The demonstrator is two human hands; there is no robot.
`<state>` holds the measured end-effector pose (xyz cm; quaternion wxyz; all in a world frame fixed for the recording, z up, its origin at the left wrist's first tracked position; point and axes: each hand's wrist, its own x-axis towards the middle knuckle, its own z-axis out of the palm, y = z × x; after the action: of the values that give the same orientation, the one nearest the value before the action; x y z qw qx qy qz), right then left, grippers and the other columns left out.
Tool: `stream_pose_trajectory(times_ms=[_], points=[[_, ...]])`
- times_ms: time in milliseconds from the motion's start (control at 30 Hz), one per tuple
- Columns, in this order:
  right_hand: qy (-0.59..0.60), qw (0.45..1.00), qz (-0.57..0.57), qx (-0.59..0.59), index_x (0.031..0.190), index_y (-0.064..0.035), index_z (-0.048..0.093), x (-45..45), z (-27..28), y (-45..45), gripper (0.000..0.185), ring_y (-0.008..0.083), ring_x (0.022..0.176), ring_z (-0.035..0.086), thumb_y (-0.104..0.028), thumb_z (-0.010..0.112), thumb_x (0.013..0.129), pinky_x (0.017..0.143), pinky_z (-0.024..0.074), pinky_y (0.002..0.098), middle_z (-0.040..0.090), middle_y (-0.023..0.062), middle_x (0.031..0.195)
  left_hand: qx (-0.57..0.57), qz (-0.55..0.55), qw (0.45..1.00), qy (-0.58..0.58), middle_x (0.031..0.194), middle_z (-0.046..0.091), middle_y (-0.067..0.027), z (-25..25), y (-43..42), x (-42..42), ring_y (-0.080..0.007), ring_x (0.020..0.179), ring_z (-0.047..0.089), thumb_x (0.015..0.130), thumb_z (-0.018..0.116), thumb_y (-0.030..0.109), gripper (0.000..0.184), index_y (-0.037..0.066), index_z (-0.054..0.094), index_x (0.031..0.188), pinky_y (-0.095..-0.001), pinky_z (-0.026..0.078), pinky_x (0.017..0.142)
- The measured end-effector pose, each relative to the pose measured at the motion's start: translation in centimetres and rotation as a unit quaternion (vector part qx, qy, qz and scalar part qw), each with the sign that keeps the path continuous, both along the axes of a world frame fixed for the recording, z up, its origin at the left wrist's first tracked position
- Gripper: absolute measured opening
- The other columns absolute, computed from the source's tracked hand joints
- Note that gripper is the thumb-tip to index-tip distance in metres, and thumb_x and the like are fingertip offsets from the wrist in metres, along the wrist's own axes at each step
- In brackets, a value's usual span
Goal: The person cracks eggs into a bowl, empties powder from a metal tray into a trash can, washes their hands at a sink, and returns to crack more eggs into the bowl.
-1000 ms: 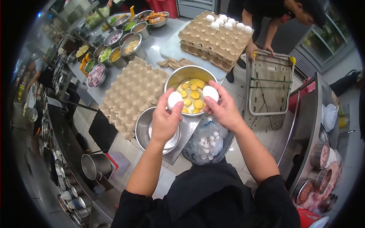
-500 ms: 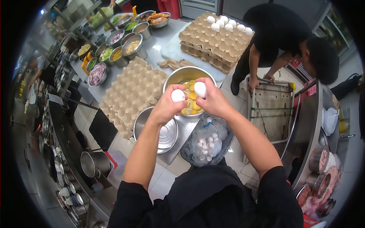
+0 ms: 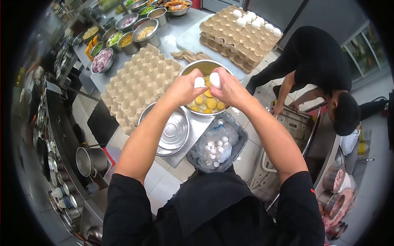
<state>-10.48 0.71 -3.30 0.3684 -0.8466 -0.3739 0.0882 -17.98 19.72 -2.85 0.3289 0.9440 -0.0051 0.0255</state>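
Over a steel bowl (image 3: 193, 64) of several raw yolks (image 3: 211, 103), both my hands are raised close together. My left hand (image 3: 183, 89) has its fingers wrapped round a white egg (image 3: 199, 82). Another white egg (image 3: 215, 80) is gripped in my right hand (image 3: 232, 91). The fingers cover part of each egg, and I cannot tell how far either shell is cracked. Below the bowl, a lined bin (image 3: 242, 148) holds several white eggshells (image 3: 214, 151). An empty steel bowl (image 3: 185, 137) with a round lid-like disc in it is by my left forearm.
Left of the bowl lies an empty egg tray (image 3: 139, 84). Stacked trays (image 3: 230, 35) with several eggs (image 3: 255, 23) stand at the back right, near a crumpled cloth (image 3: 191, 56). Bowls of chopped food (image 3: 101, 61) line the counter. At right a co-worker (image 3: 318, 61) bends over a metal-framed cart (image 3: 297, 127).
My hands have come slightly closer together over the bowl, each still holding an egg. The view has shifted, and the co-worker and the cart appear lower.
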Motion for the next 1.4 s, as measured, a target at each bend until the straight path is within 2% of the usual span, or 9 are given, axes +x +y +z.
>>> stream_pose_trajectory(times_ms=[400,600,900,1033,1133,1200,1233,1333,1400], points=[[0.028,0.997,-0.048,0.057,0.124,-0.003,0.049,1.7,1.1,0.5,0.056,0.0384,0.091,0.068,-0.043,0.068,0.09,0.079,0.0529,0.0434,0.07,0.0218,0.096,0.082,0.026,0.996,0.007,0.089,0.069,-0.0224,1.3,1.8,2.2,-0.0436,0.088,0.066,0.087,0.066,0.055,0.051,0.01,0.057,0.11,-0.0515,0.052,0.077],[0.069,0.996,-0.031,0.047,0.124,-0.0038,0.051,1.8,2.4,1.3,0.059,0.0358,0.098,0.065,-0.051,0.062,0.091,0.085,0.05,0.0415,0.068,0.0218,0.104,0.138,0.042,0.989,-0.026,0.095,0.066,-0.0264,2.0,1.5,3.0,-0.0445,0.094,0.064,0.085,0.071,0.049,0.052,0.008,0.055,0.112,-0.051,0.052,0.08],[0.19,0.978,0.066,0.051,0.108,-0.0013,0.061,-1.7,6.6,-3.5,0.043,0.0157,0.092,0.062,-0.032,0.075,0.082,0.082,0.0498,0.0308,0.066,0.0091,0.098,-0.18,0.094,0.979,-0.004,0.103,0.062,-0.0251,4.1,-5.7,-4.8,-0.0391,0.097,0.063,0.077,0.081,0.033,0.06,0.0,0.048,0.114,-0.0441,0.052,0.082],[0.286,0.95,0.124,0.0,0.118,-0.0025,0.058,-5.4,2.5,-7.6,0.057,0.0245,0.1,0.065,-0.035,0.082,0.078,0.089,0.051,0.035,0.067,0.0123,0.102,-0.263,0.08,0.959,0.074,0.112,0.057,-0.026,-0.2,-9.6,-11.4,-0.0397,0.107,0.058,0.079,0.078,0.03,0.058,0.0,0.048,0.119,-0.0452,0.048,0.091],[0.17,0.953,0.209,-0.141,0.128,0.0011,0.054,-6.9,-0.9,-8.1,0.07,0.0377,0.108,0.062,-0.035,0.082,0.075,0.094,0.0493,0.0426,0.061,0.0219,0.117,-0.287,0.114,0.936,0.17,0.125,0.053,-0.0284,-4.9,-11.5,-14.5,-0.0417,0.118,0.054,0.076,0.081,0.036,0.072,-0.002,0.047,0.128,-0.0446,0.046,0.099],[0.117,0.952,0.218,-0.181,0.13,0.0019,0.053,-7.7,-5.0,-8.6,0.07,0.0406,0.109,0.06,-0.036,0.08,0.077,0.095,0.0487,0.0448,0.058,0.0237,0.121,-0.165,0.141,0.952,0.217,0.135,0.047,-0.0296,-10.4,-12.6,-16.4,-0.042,0.126,0.049,0.075,0.081,0.039,0.084,-0.002,0.042,0.137,-0.0443,0.042,0.104],[0.091,0.95,0.222,-0.199,0.131,0.0024,0.052,-7.9,-5.8,-8.7,0.071,0.042,0.11,0.06,-0.036,0.08,0.078,0.095,0.0483,0.0459,0.057,0.0247,0.123,-0.102,0.152,0.953,0.242,0.14,0.044,-0.0302,-11.2,-13.1,-16.8,-0.0422,0.13,0.047,0.075,0.081,0.041,0.09,-0.002,0.04,0.142,-0.0442,0.041,0.107],[0.127,0.939,0.259,-0.186,0.129,0.0042,0.053,-6.8,-5.4,-9.3,0.066,0.0434,0.113,0.059,-0.034,0.077,0.081,0.096,0.0475,0.0465,0.059,0.0246,0.12,-0.138,0.17,0.926,0.308,0.151,0.033,-0.0299,-11.4,-13.9,-16.5,-0.0416,0.138,0.039,0.077,0.078,0.045,0.099,-0.001,0.03,0.15,-0.0432,0.036,0.112],[0.133,0.951,0.253,-0.119,0.127,0.004,0.055,-5.5,-3.4,-10.4,0.062,0.0402,0.107,0.062,-0.033,0.077,0.082,0.092,0.0499,0.0447,0.063,0.0232,0.114,-0.12,0.164,0.941,0.272,0.141,0.047,-0.0282,-9.6,-15.0,-15.5,-0.0408,0.131,0.047,0.081,0.074,0.045,0.084,-0.002,0.042,0.143,-0.0428,0.04,0.109]])
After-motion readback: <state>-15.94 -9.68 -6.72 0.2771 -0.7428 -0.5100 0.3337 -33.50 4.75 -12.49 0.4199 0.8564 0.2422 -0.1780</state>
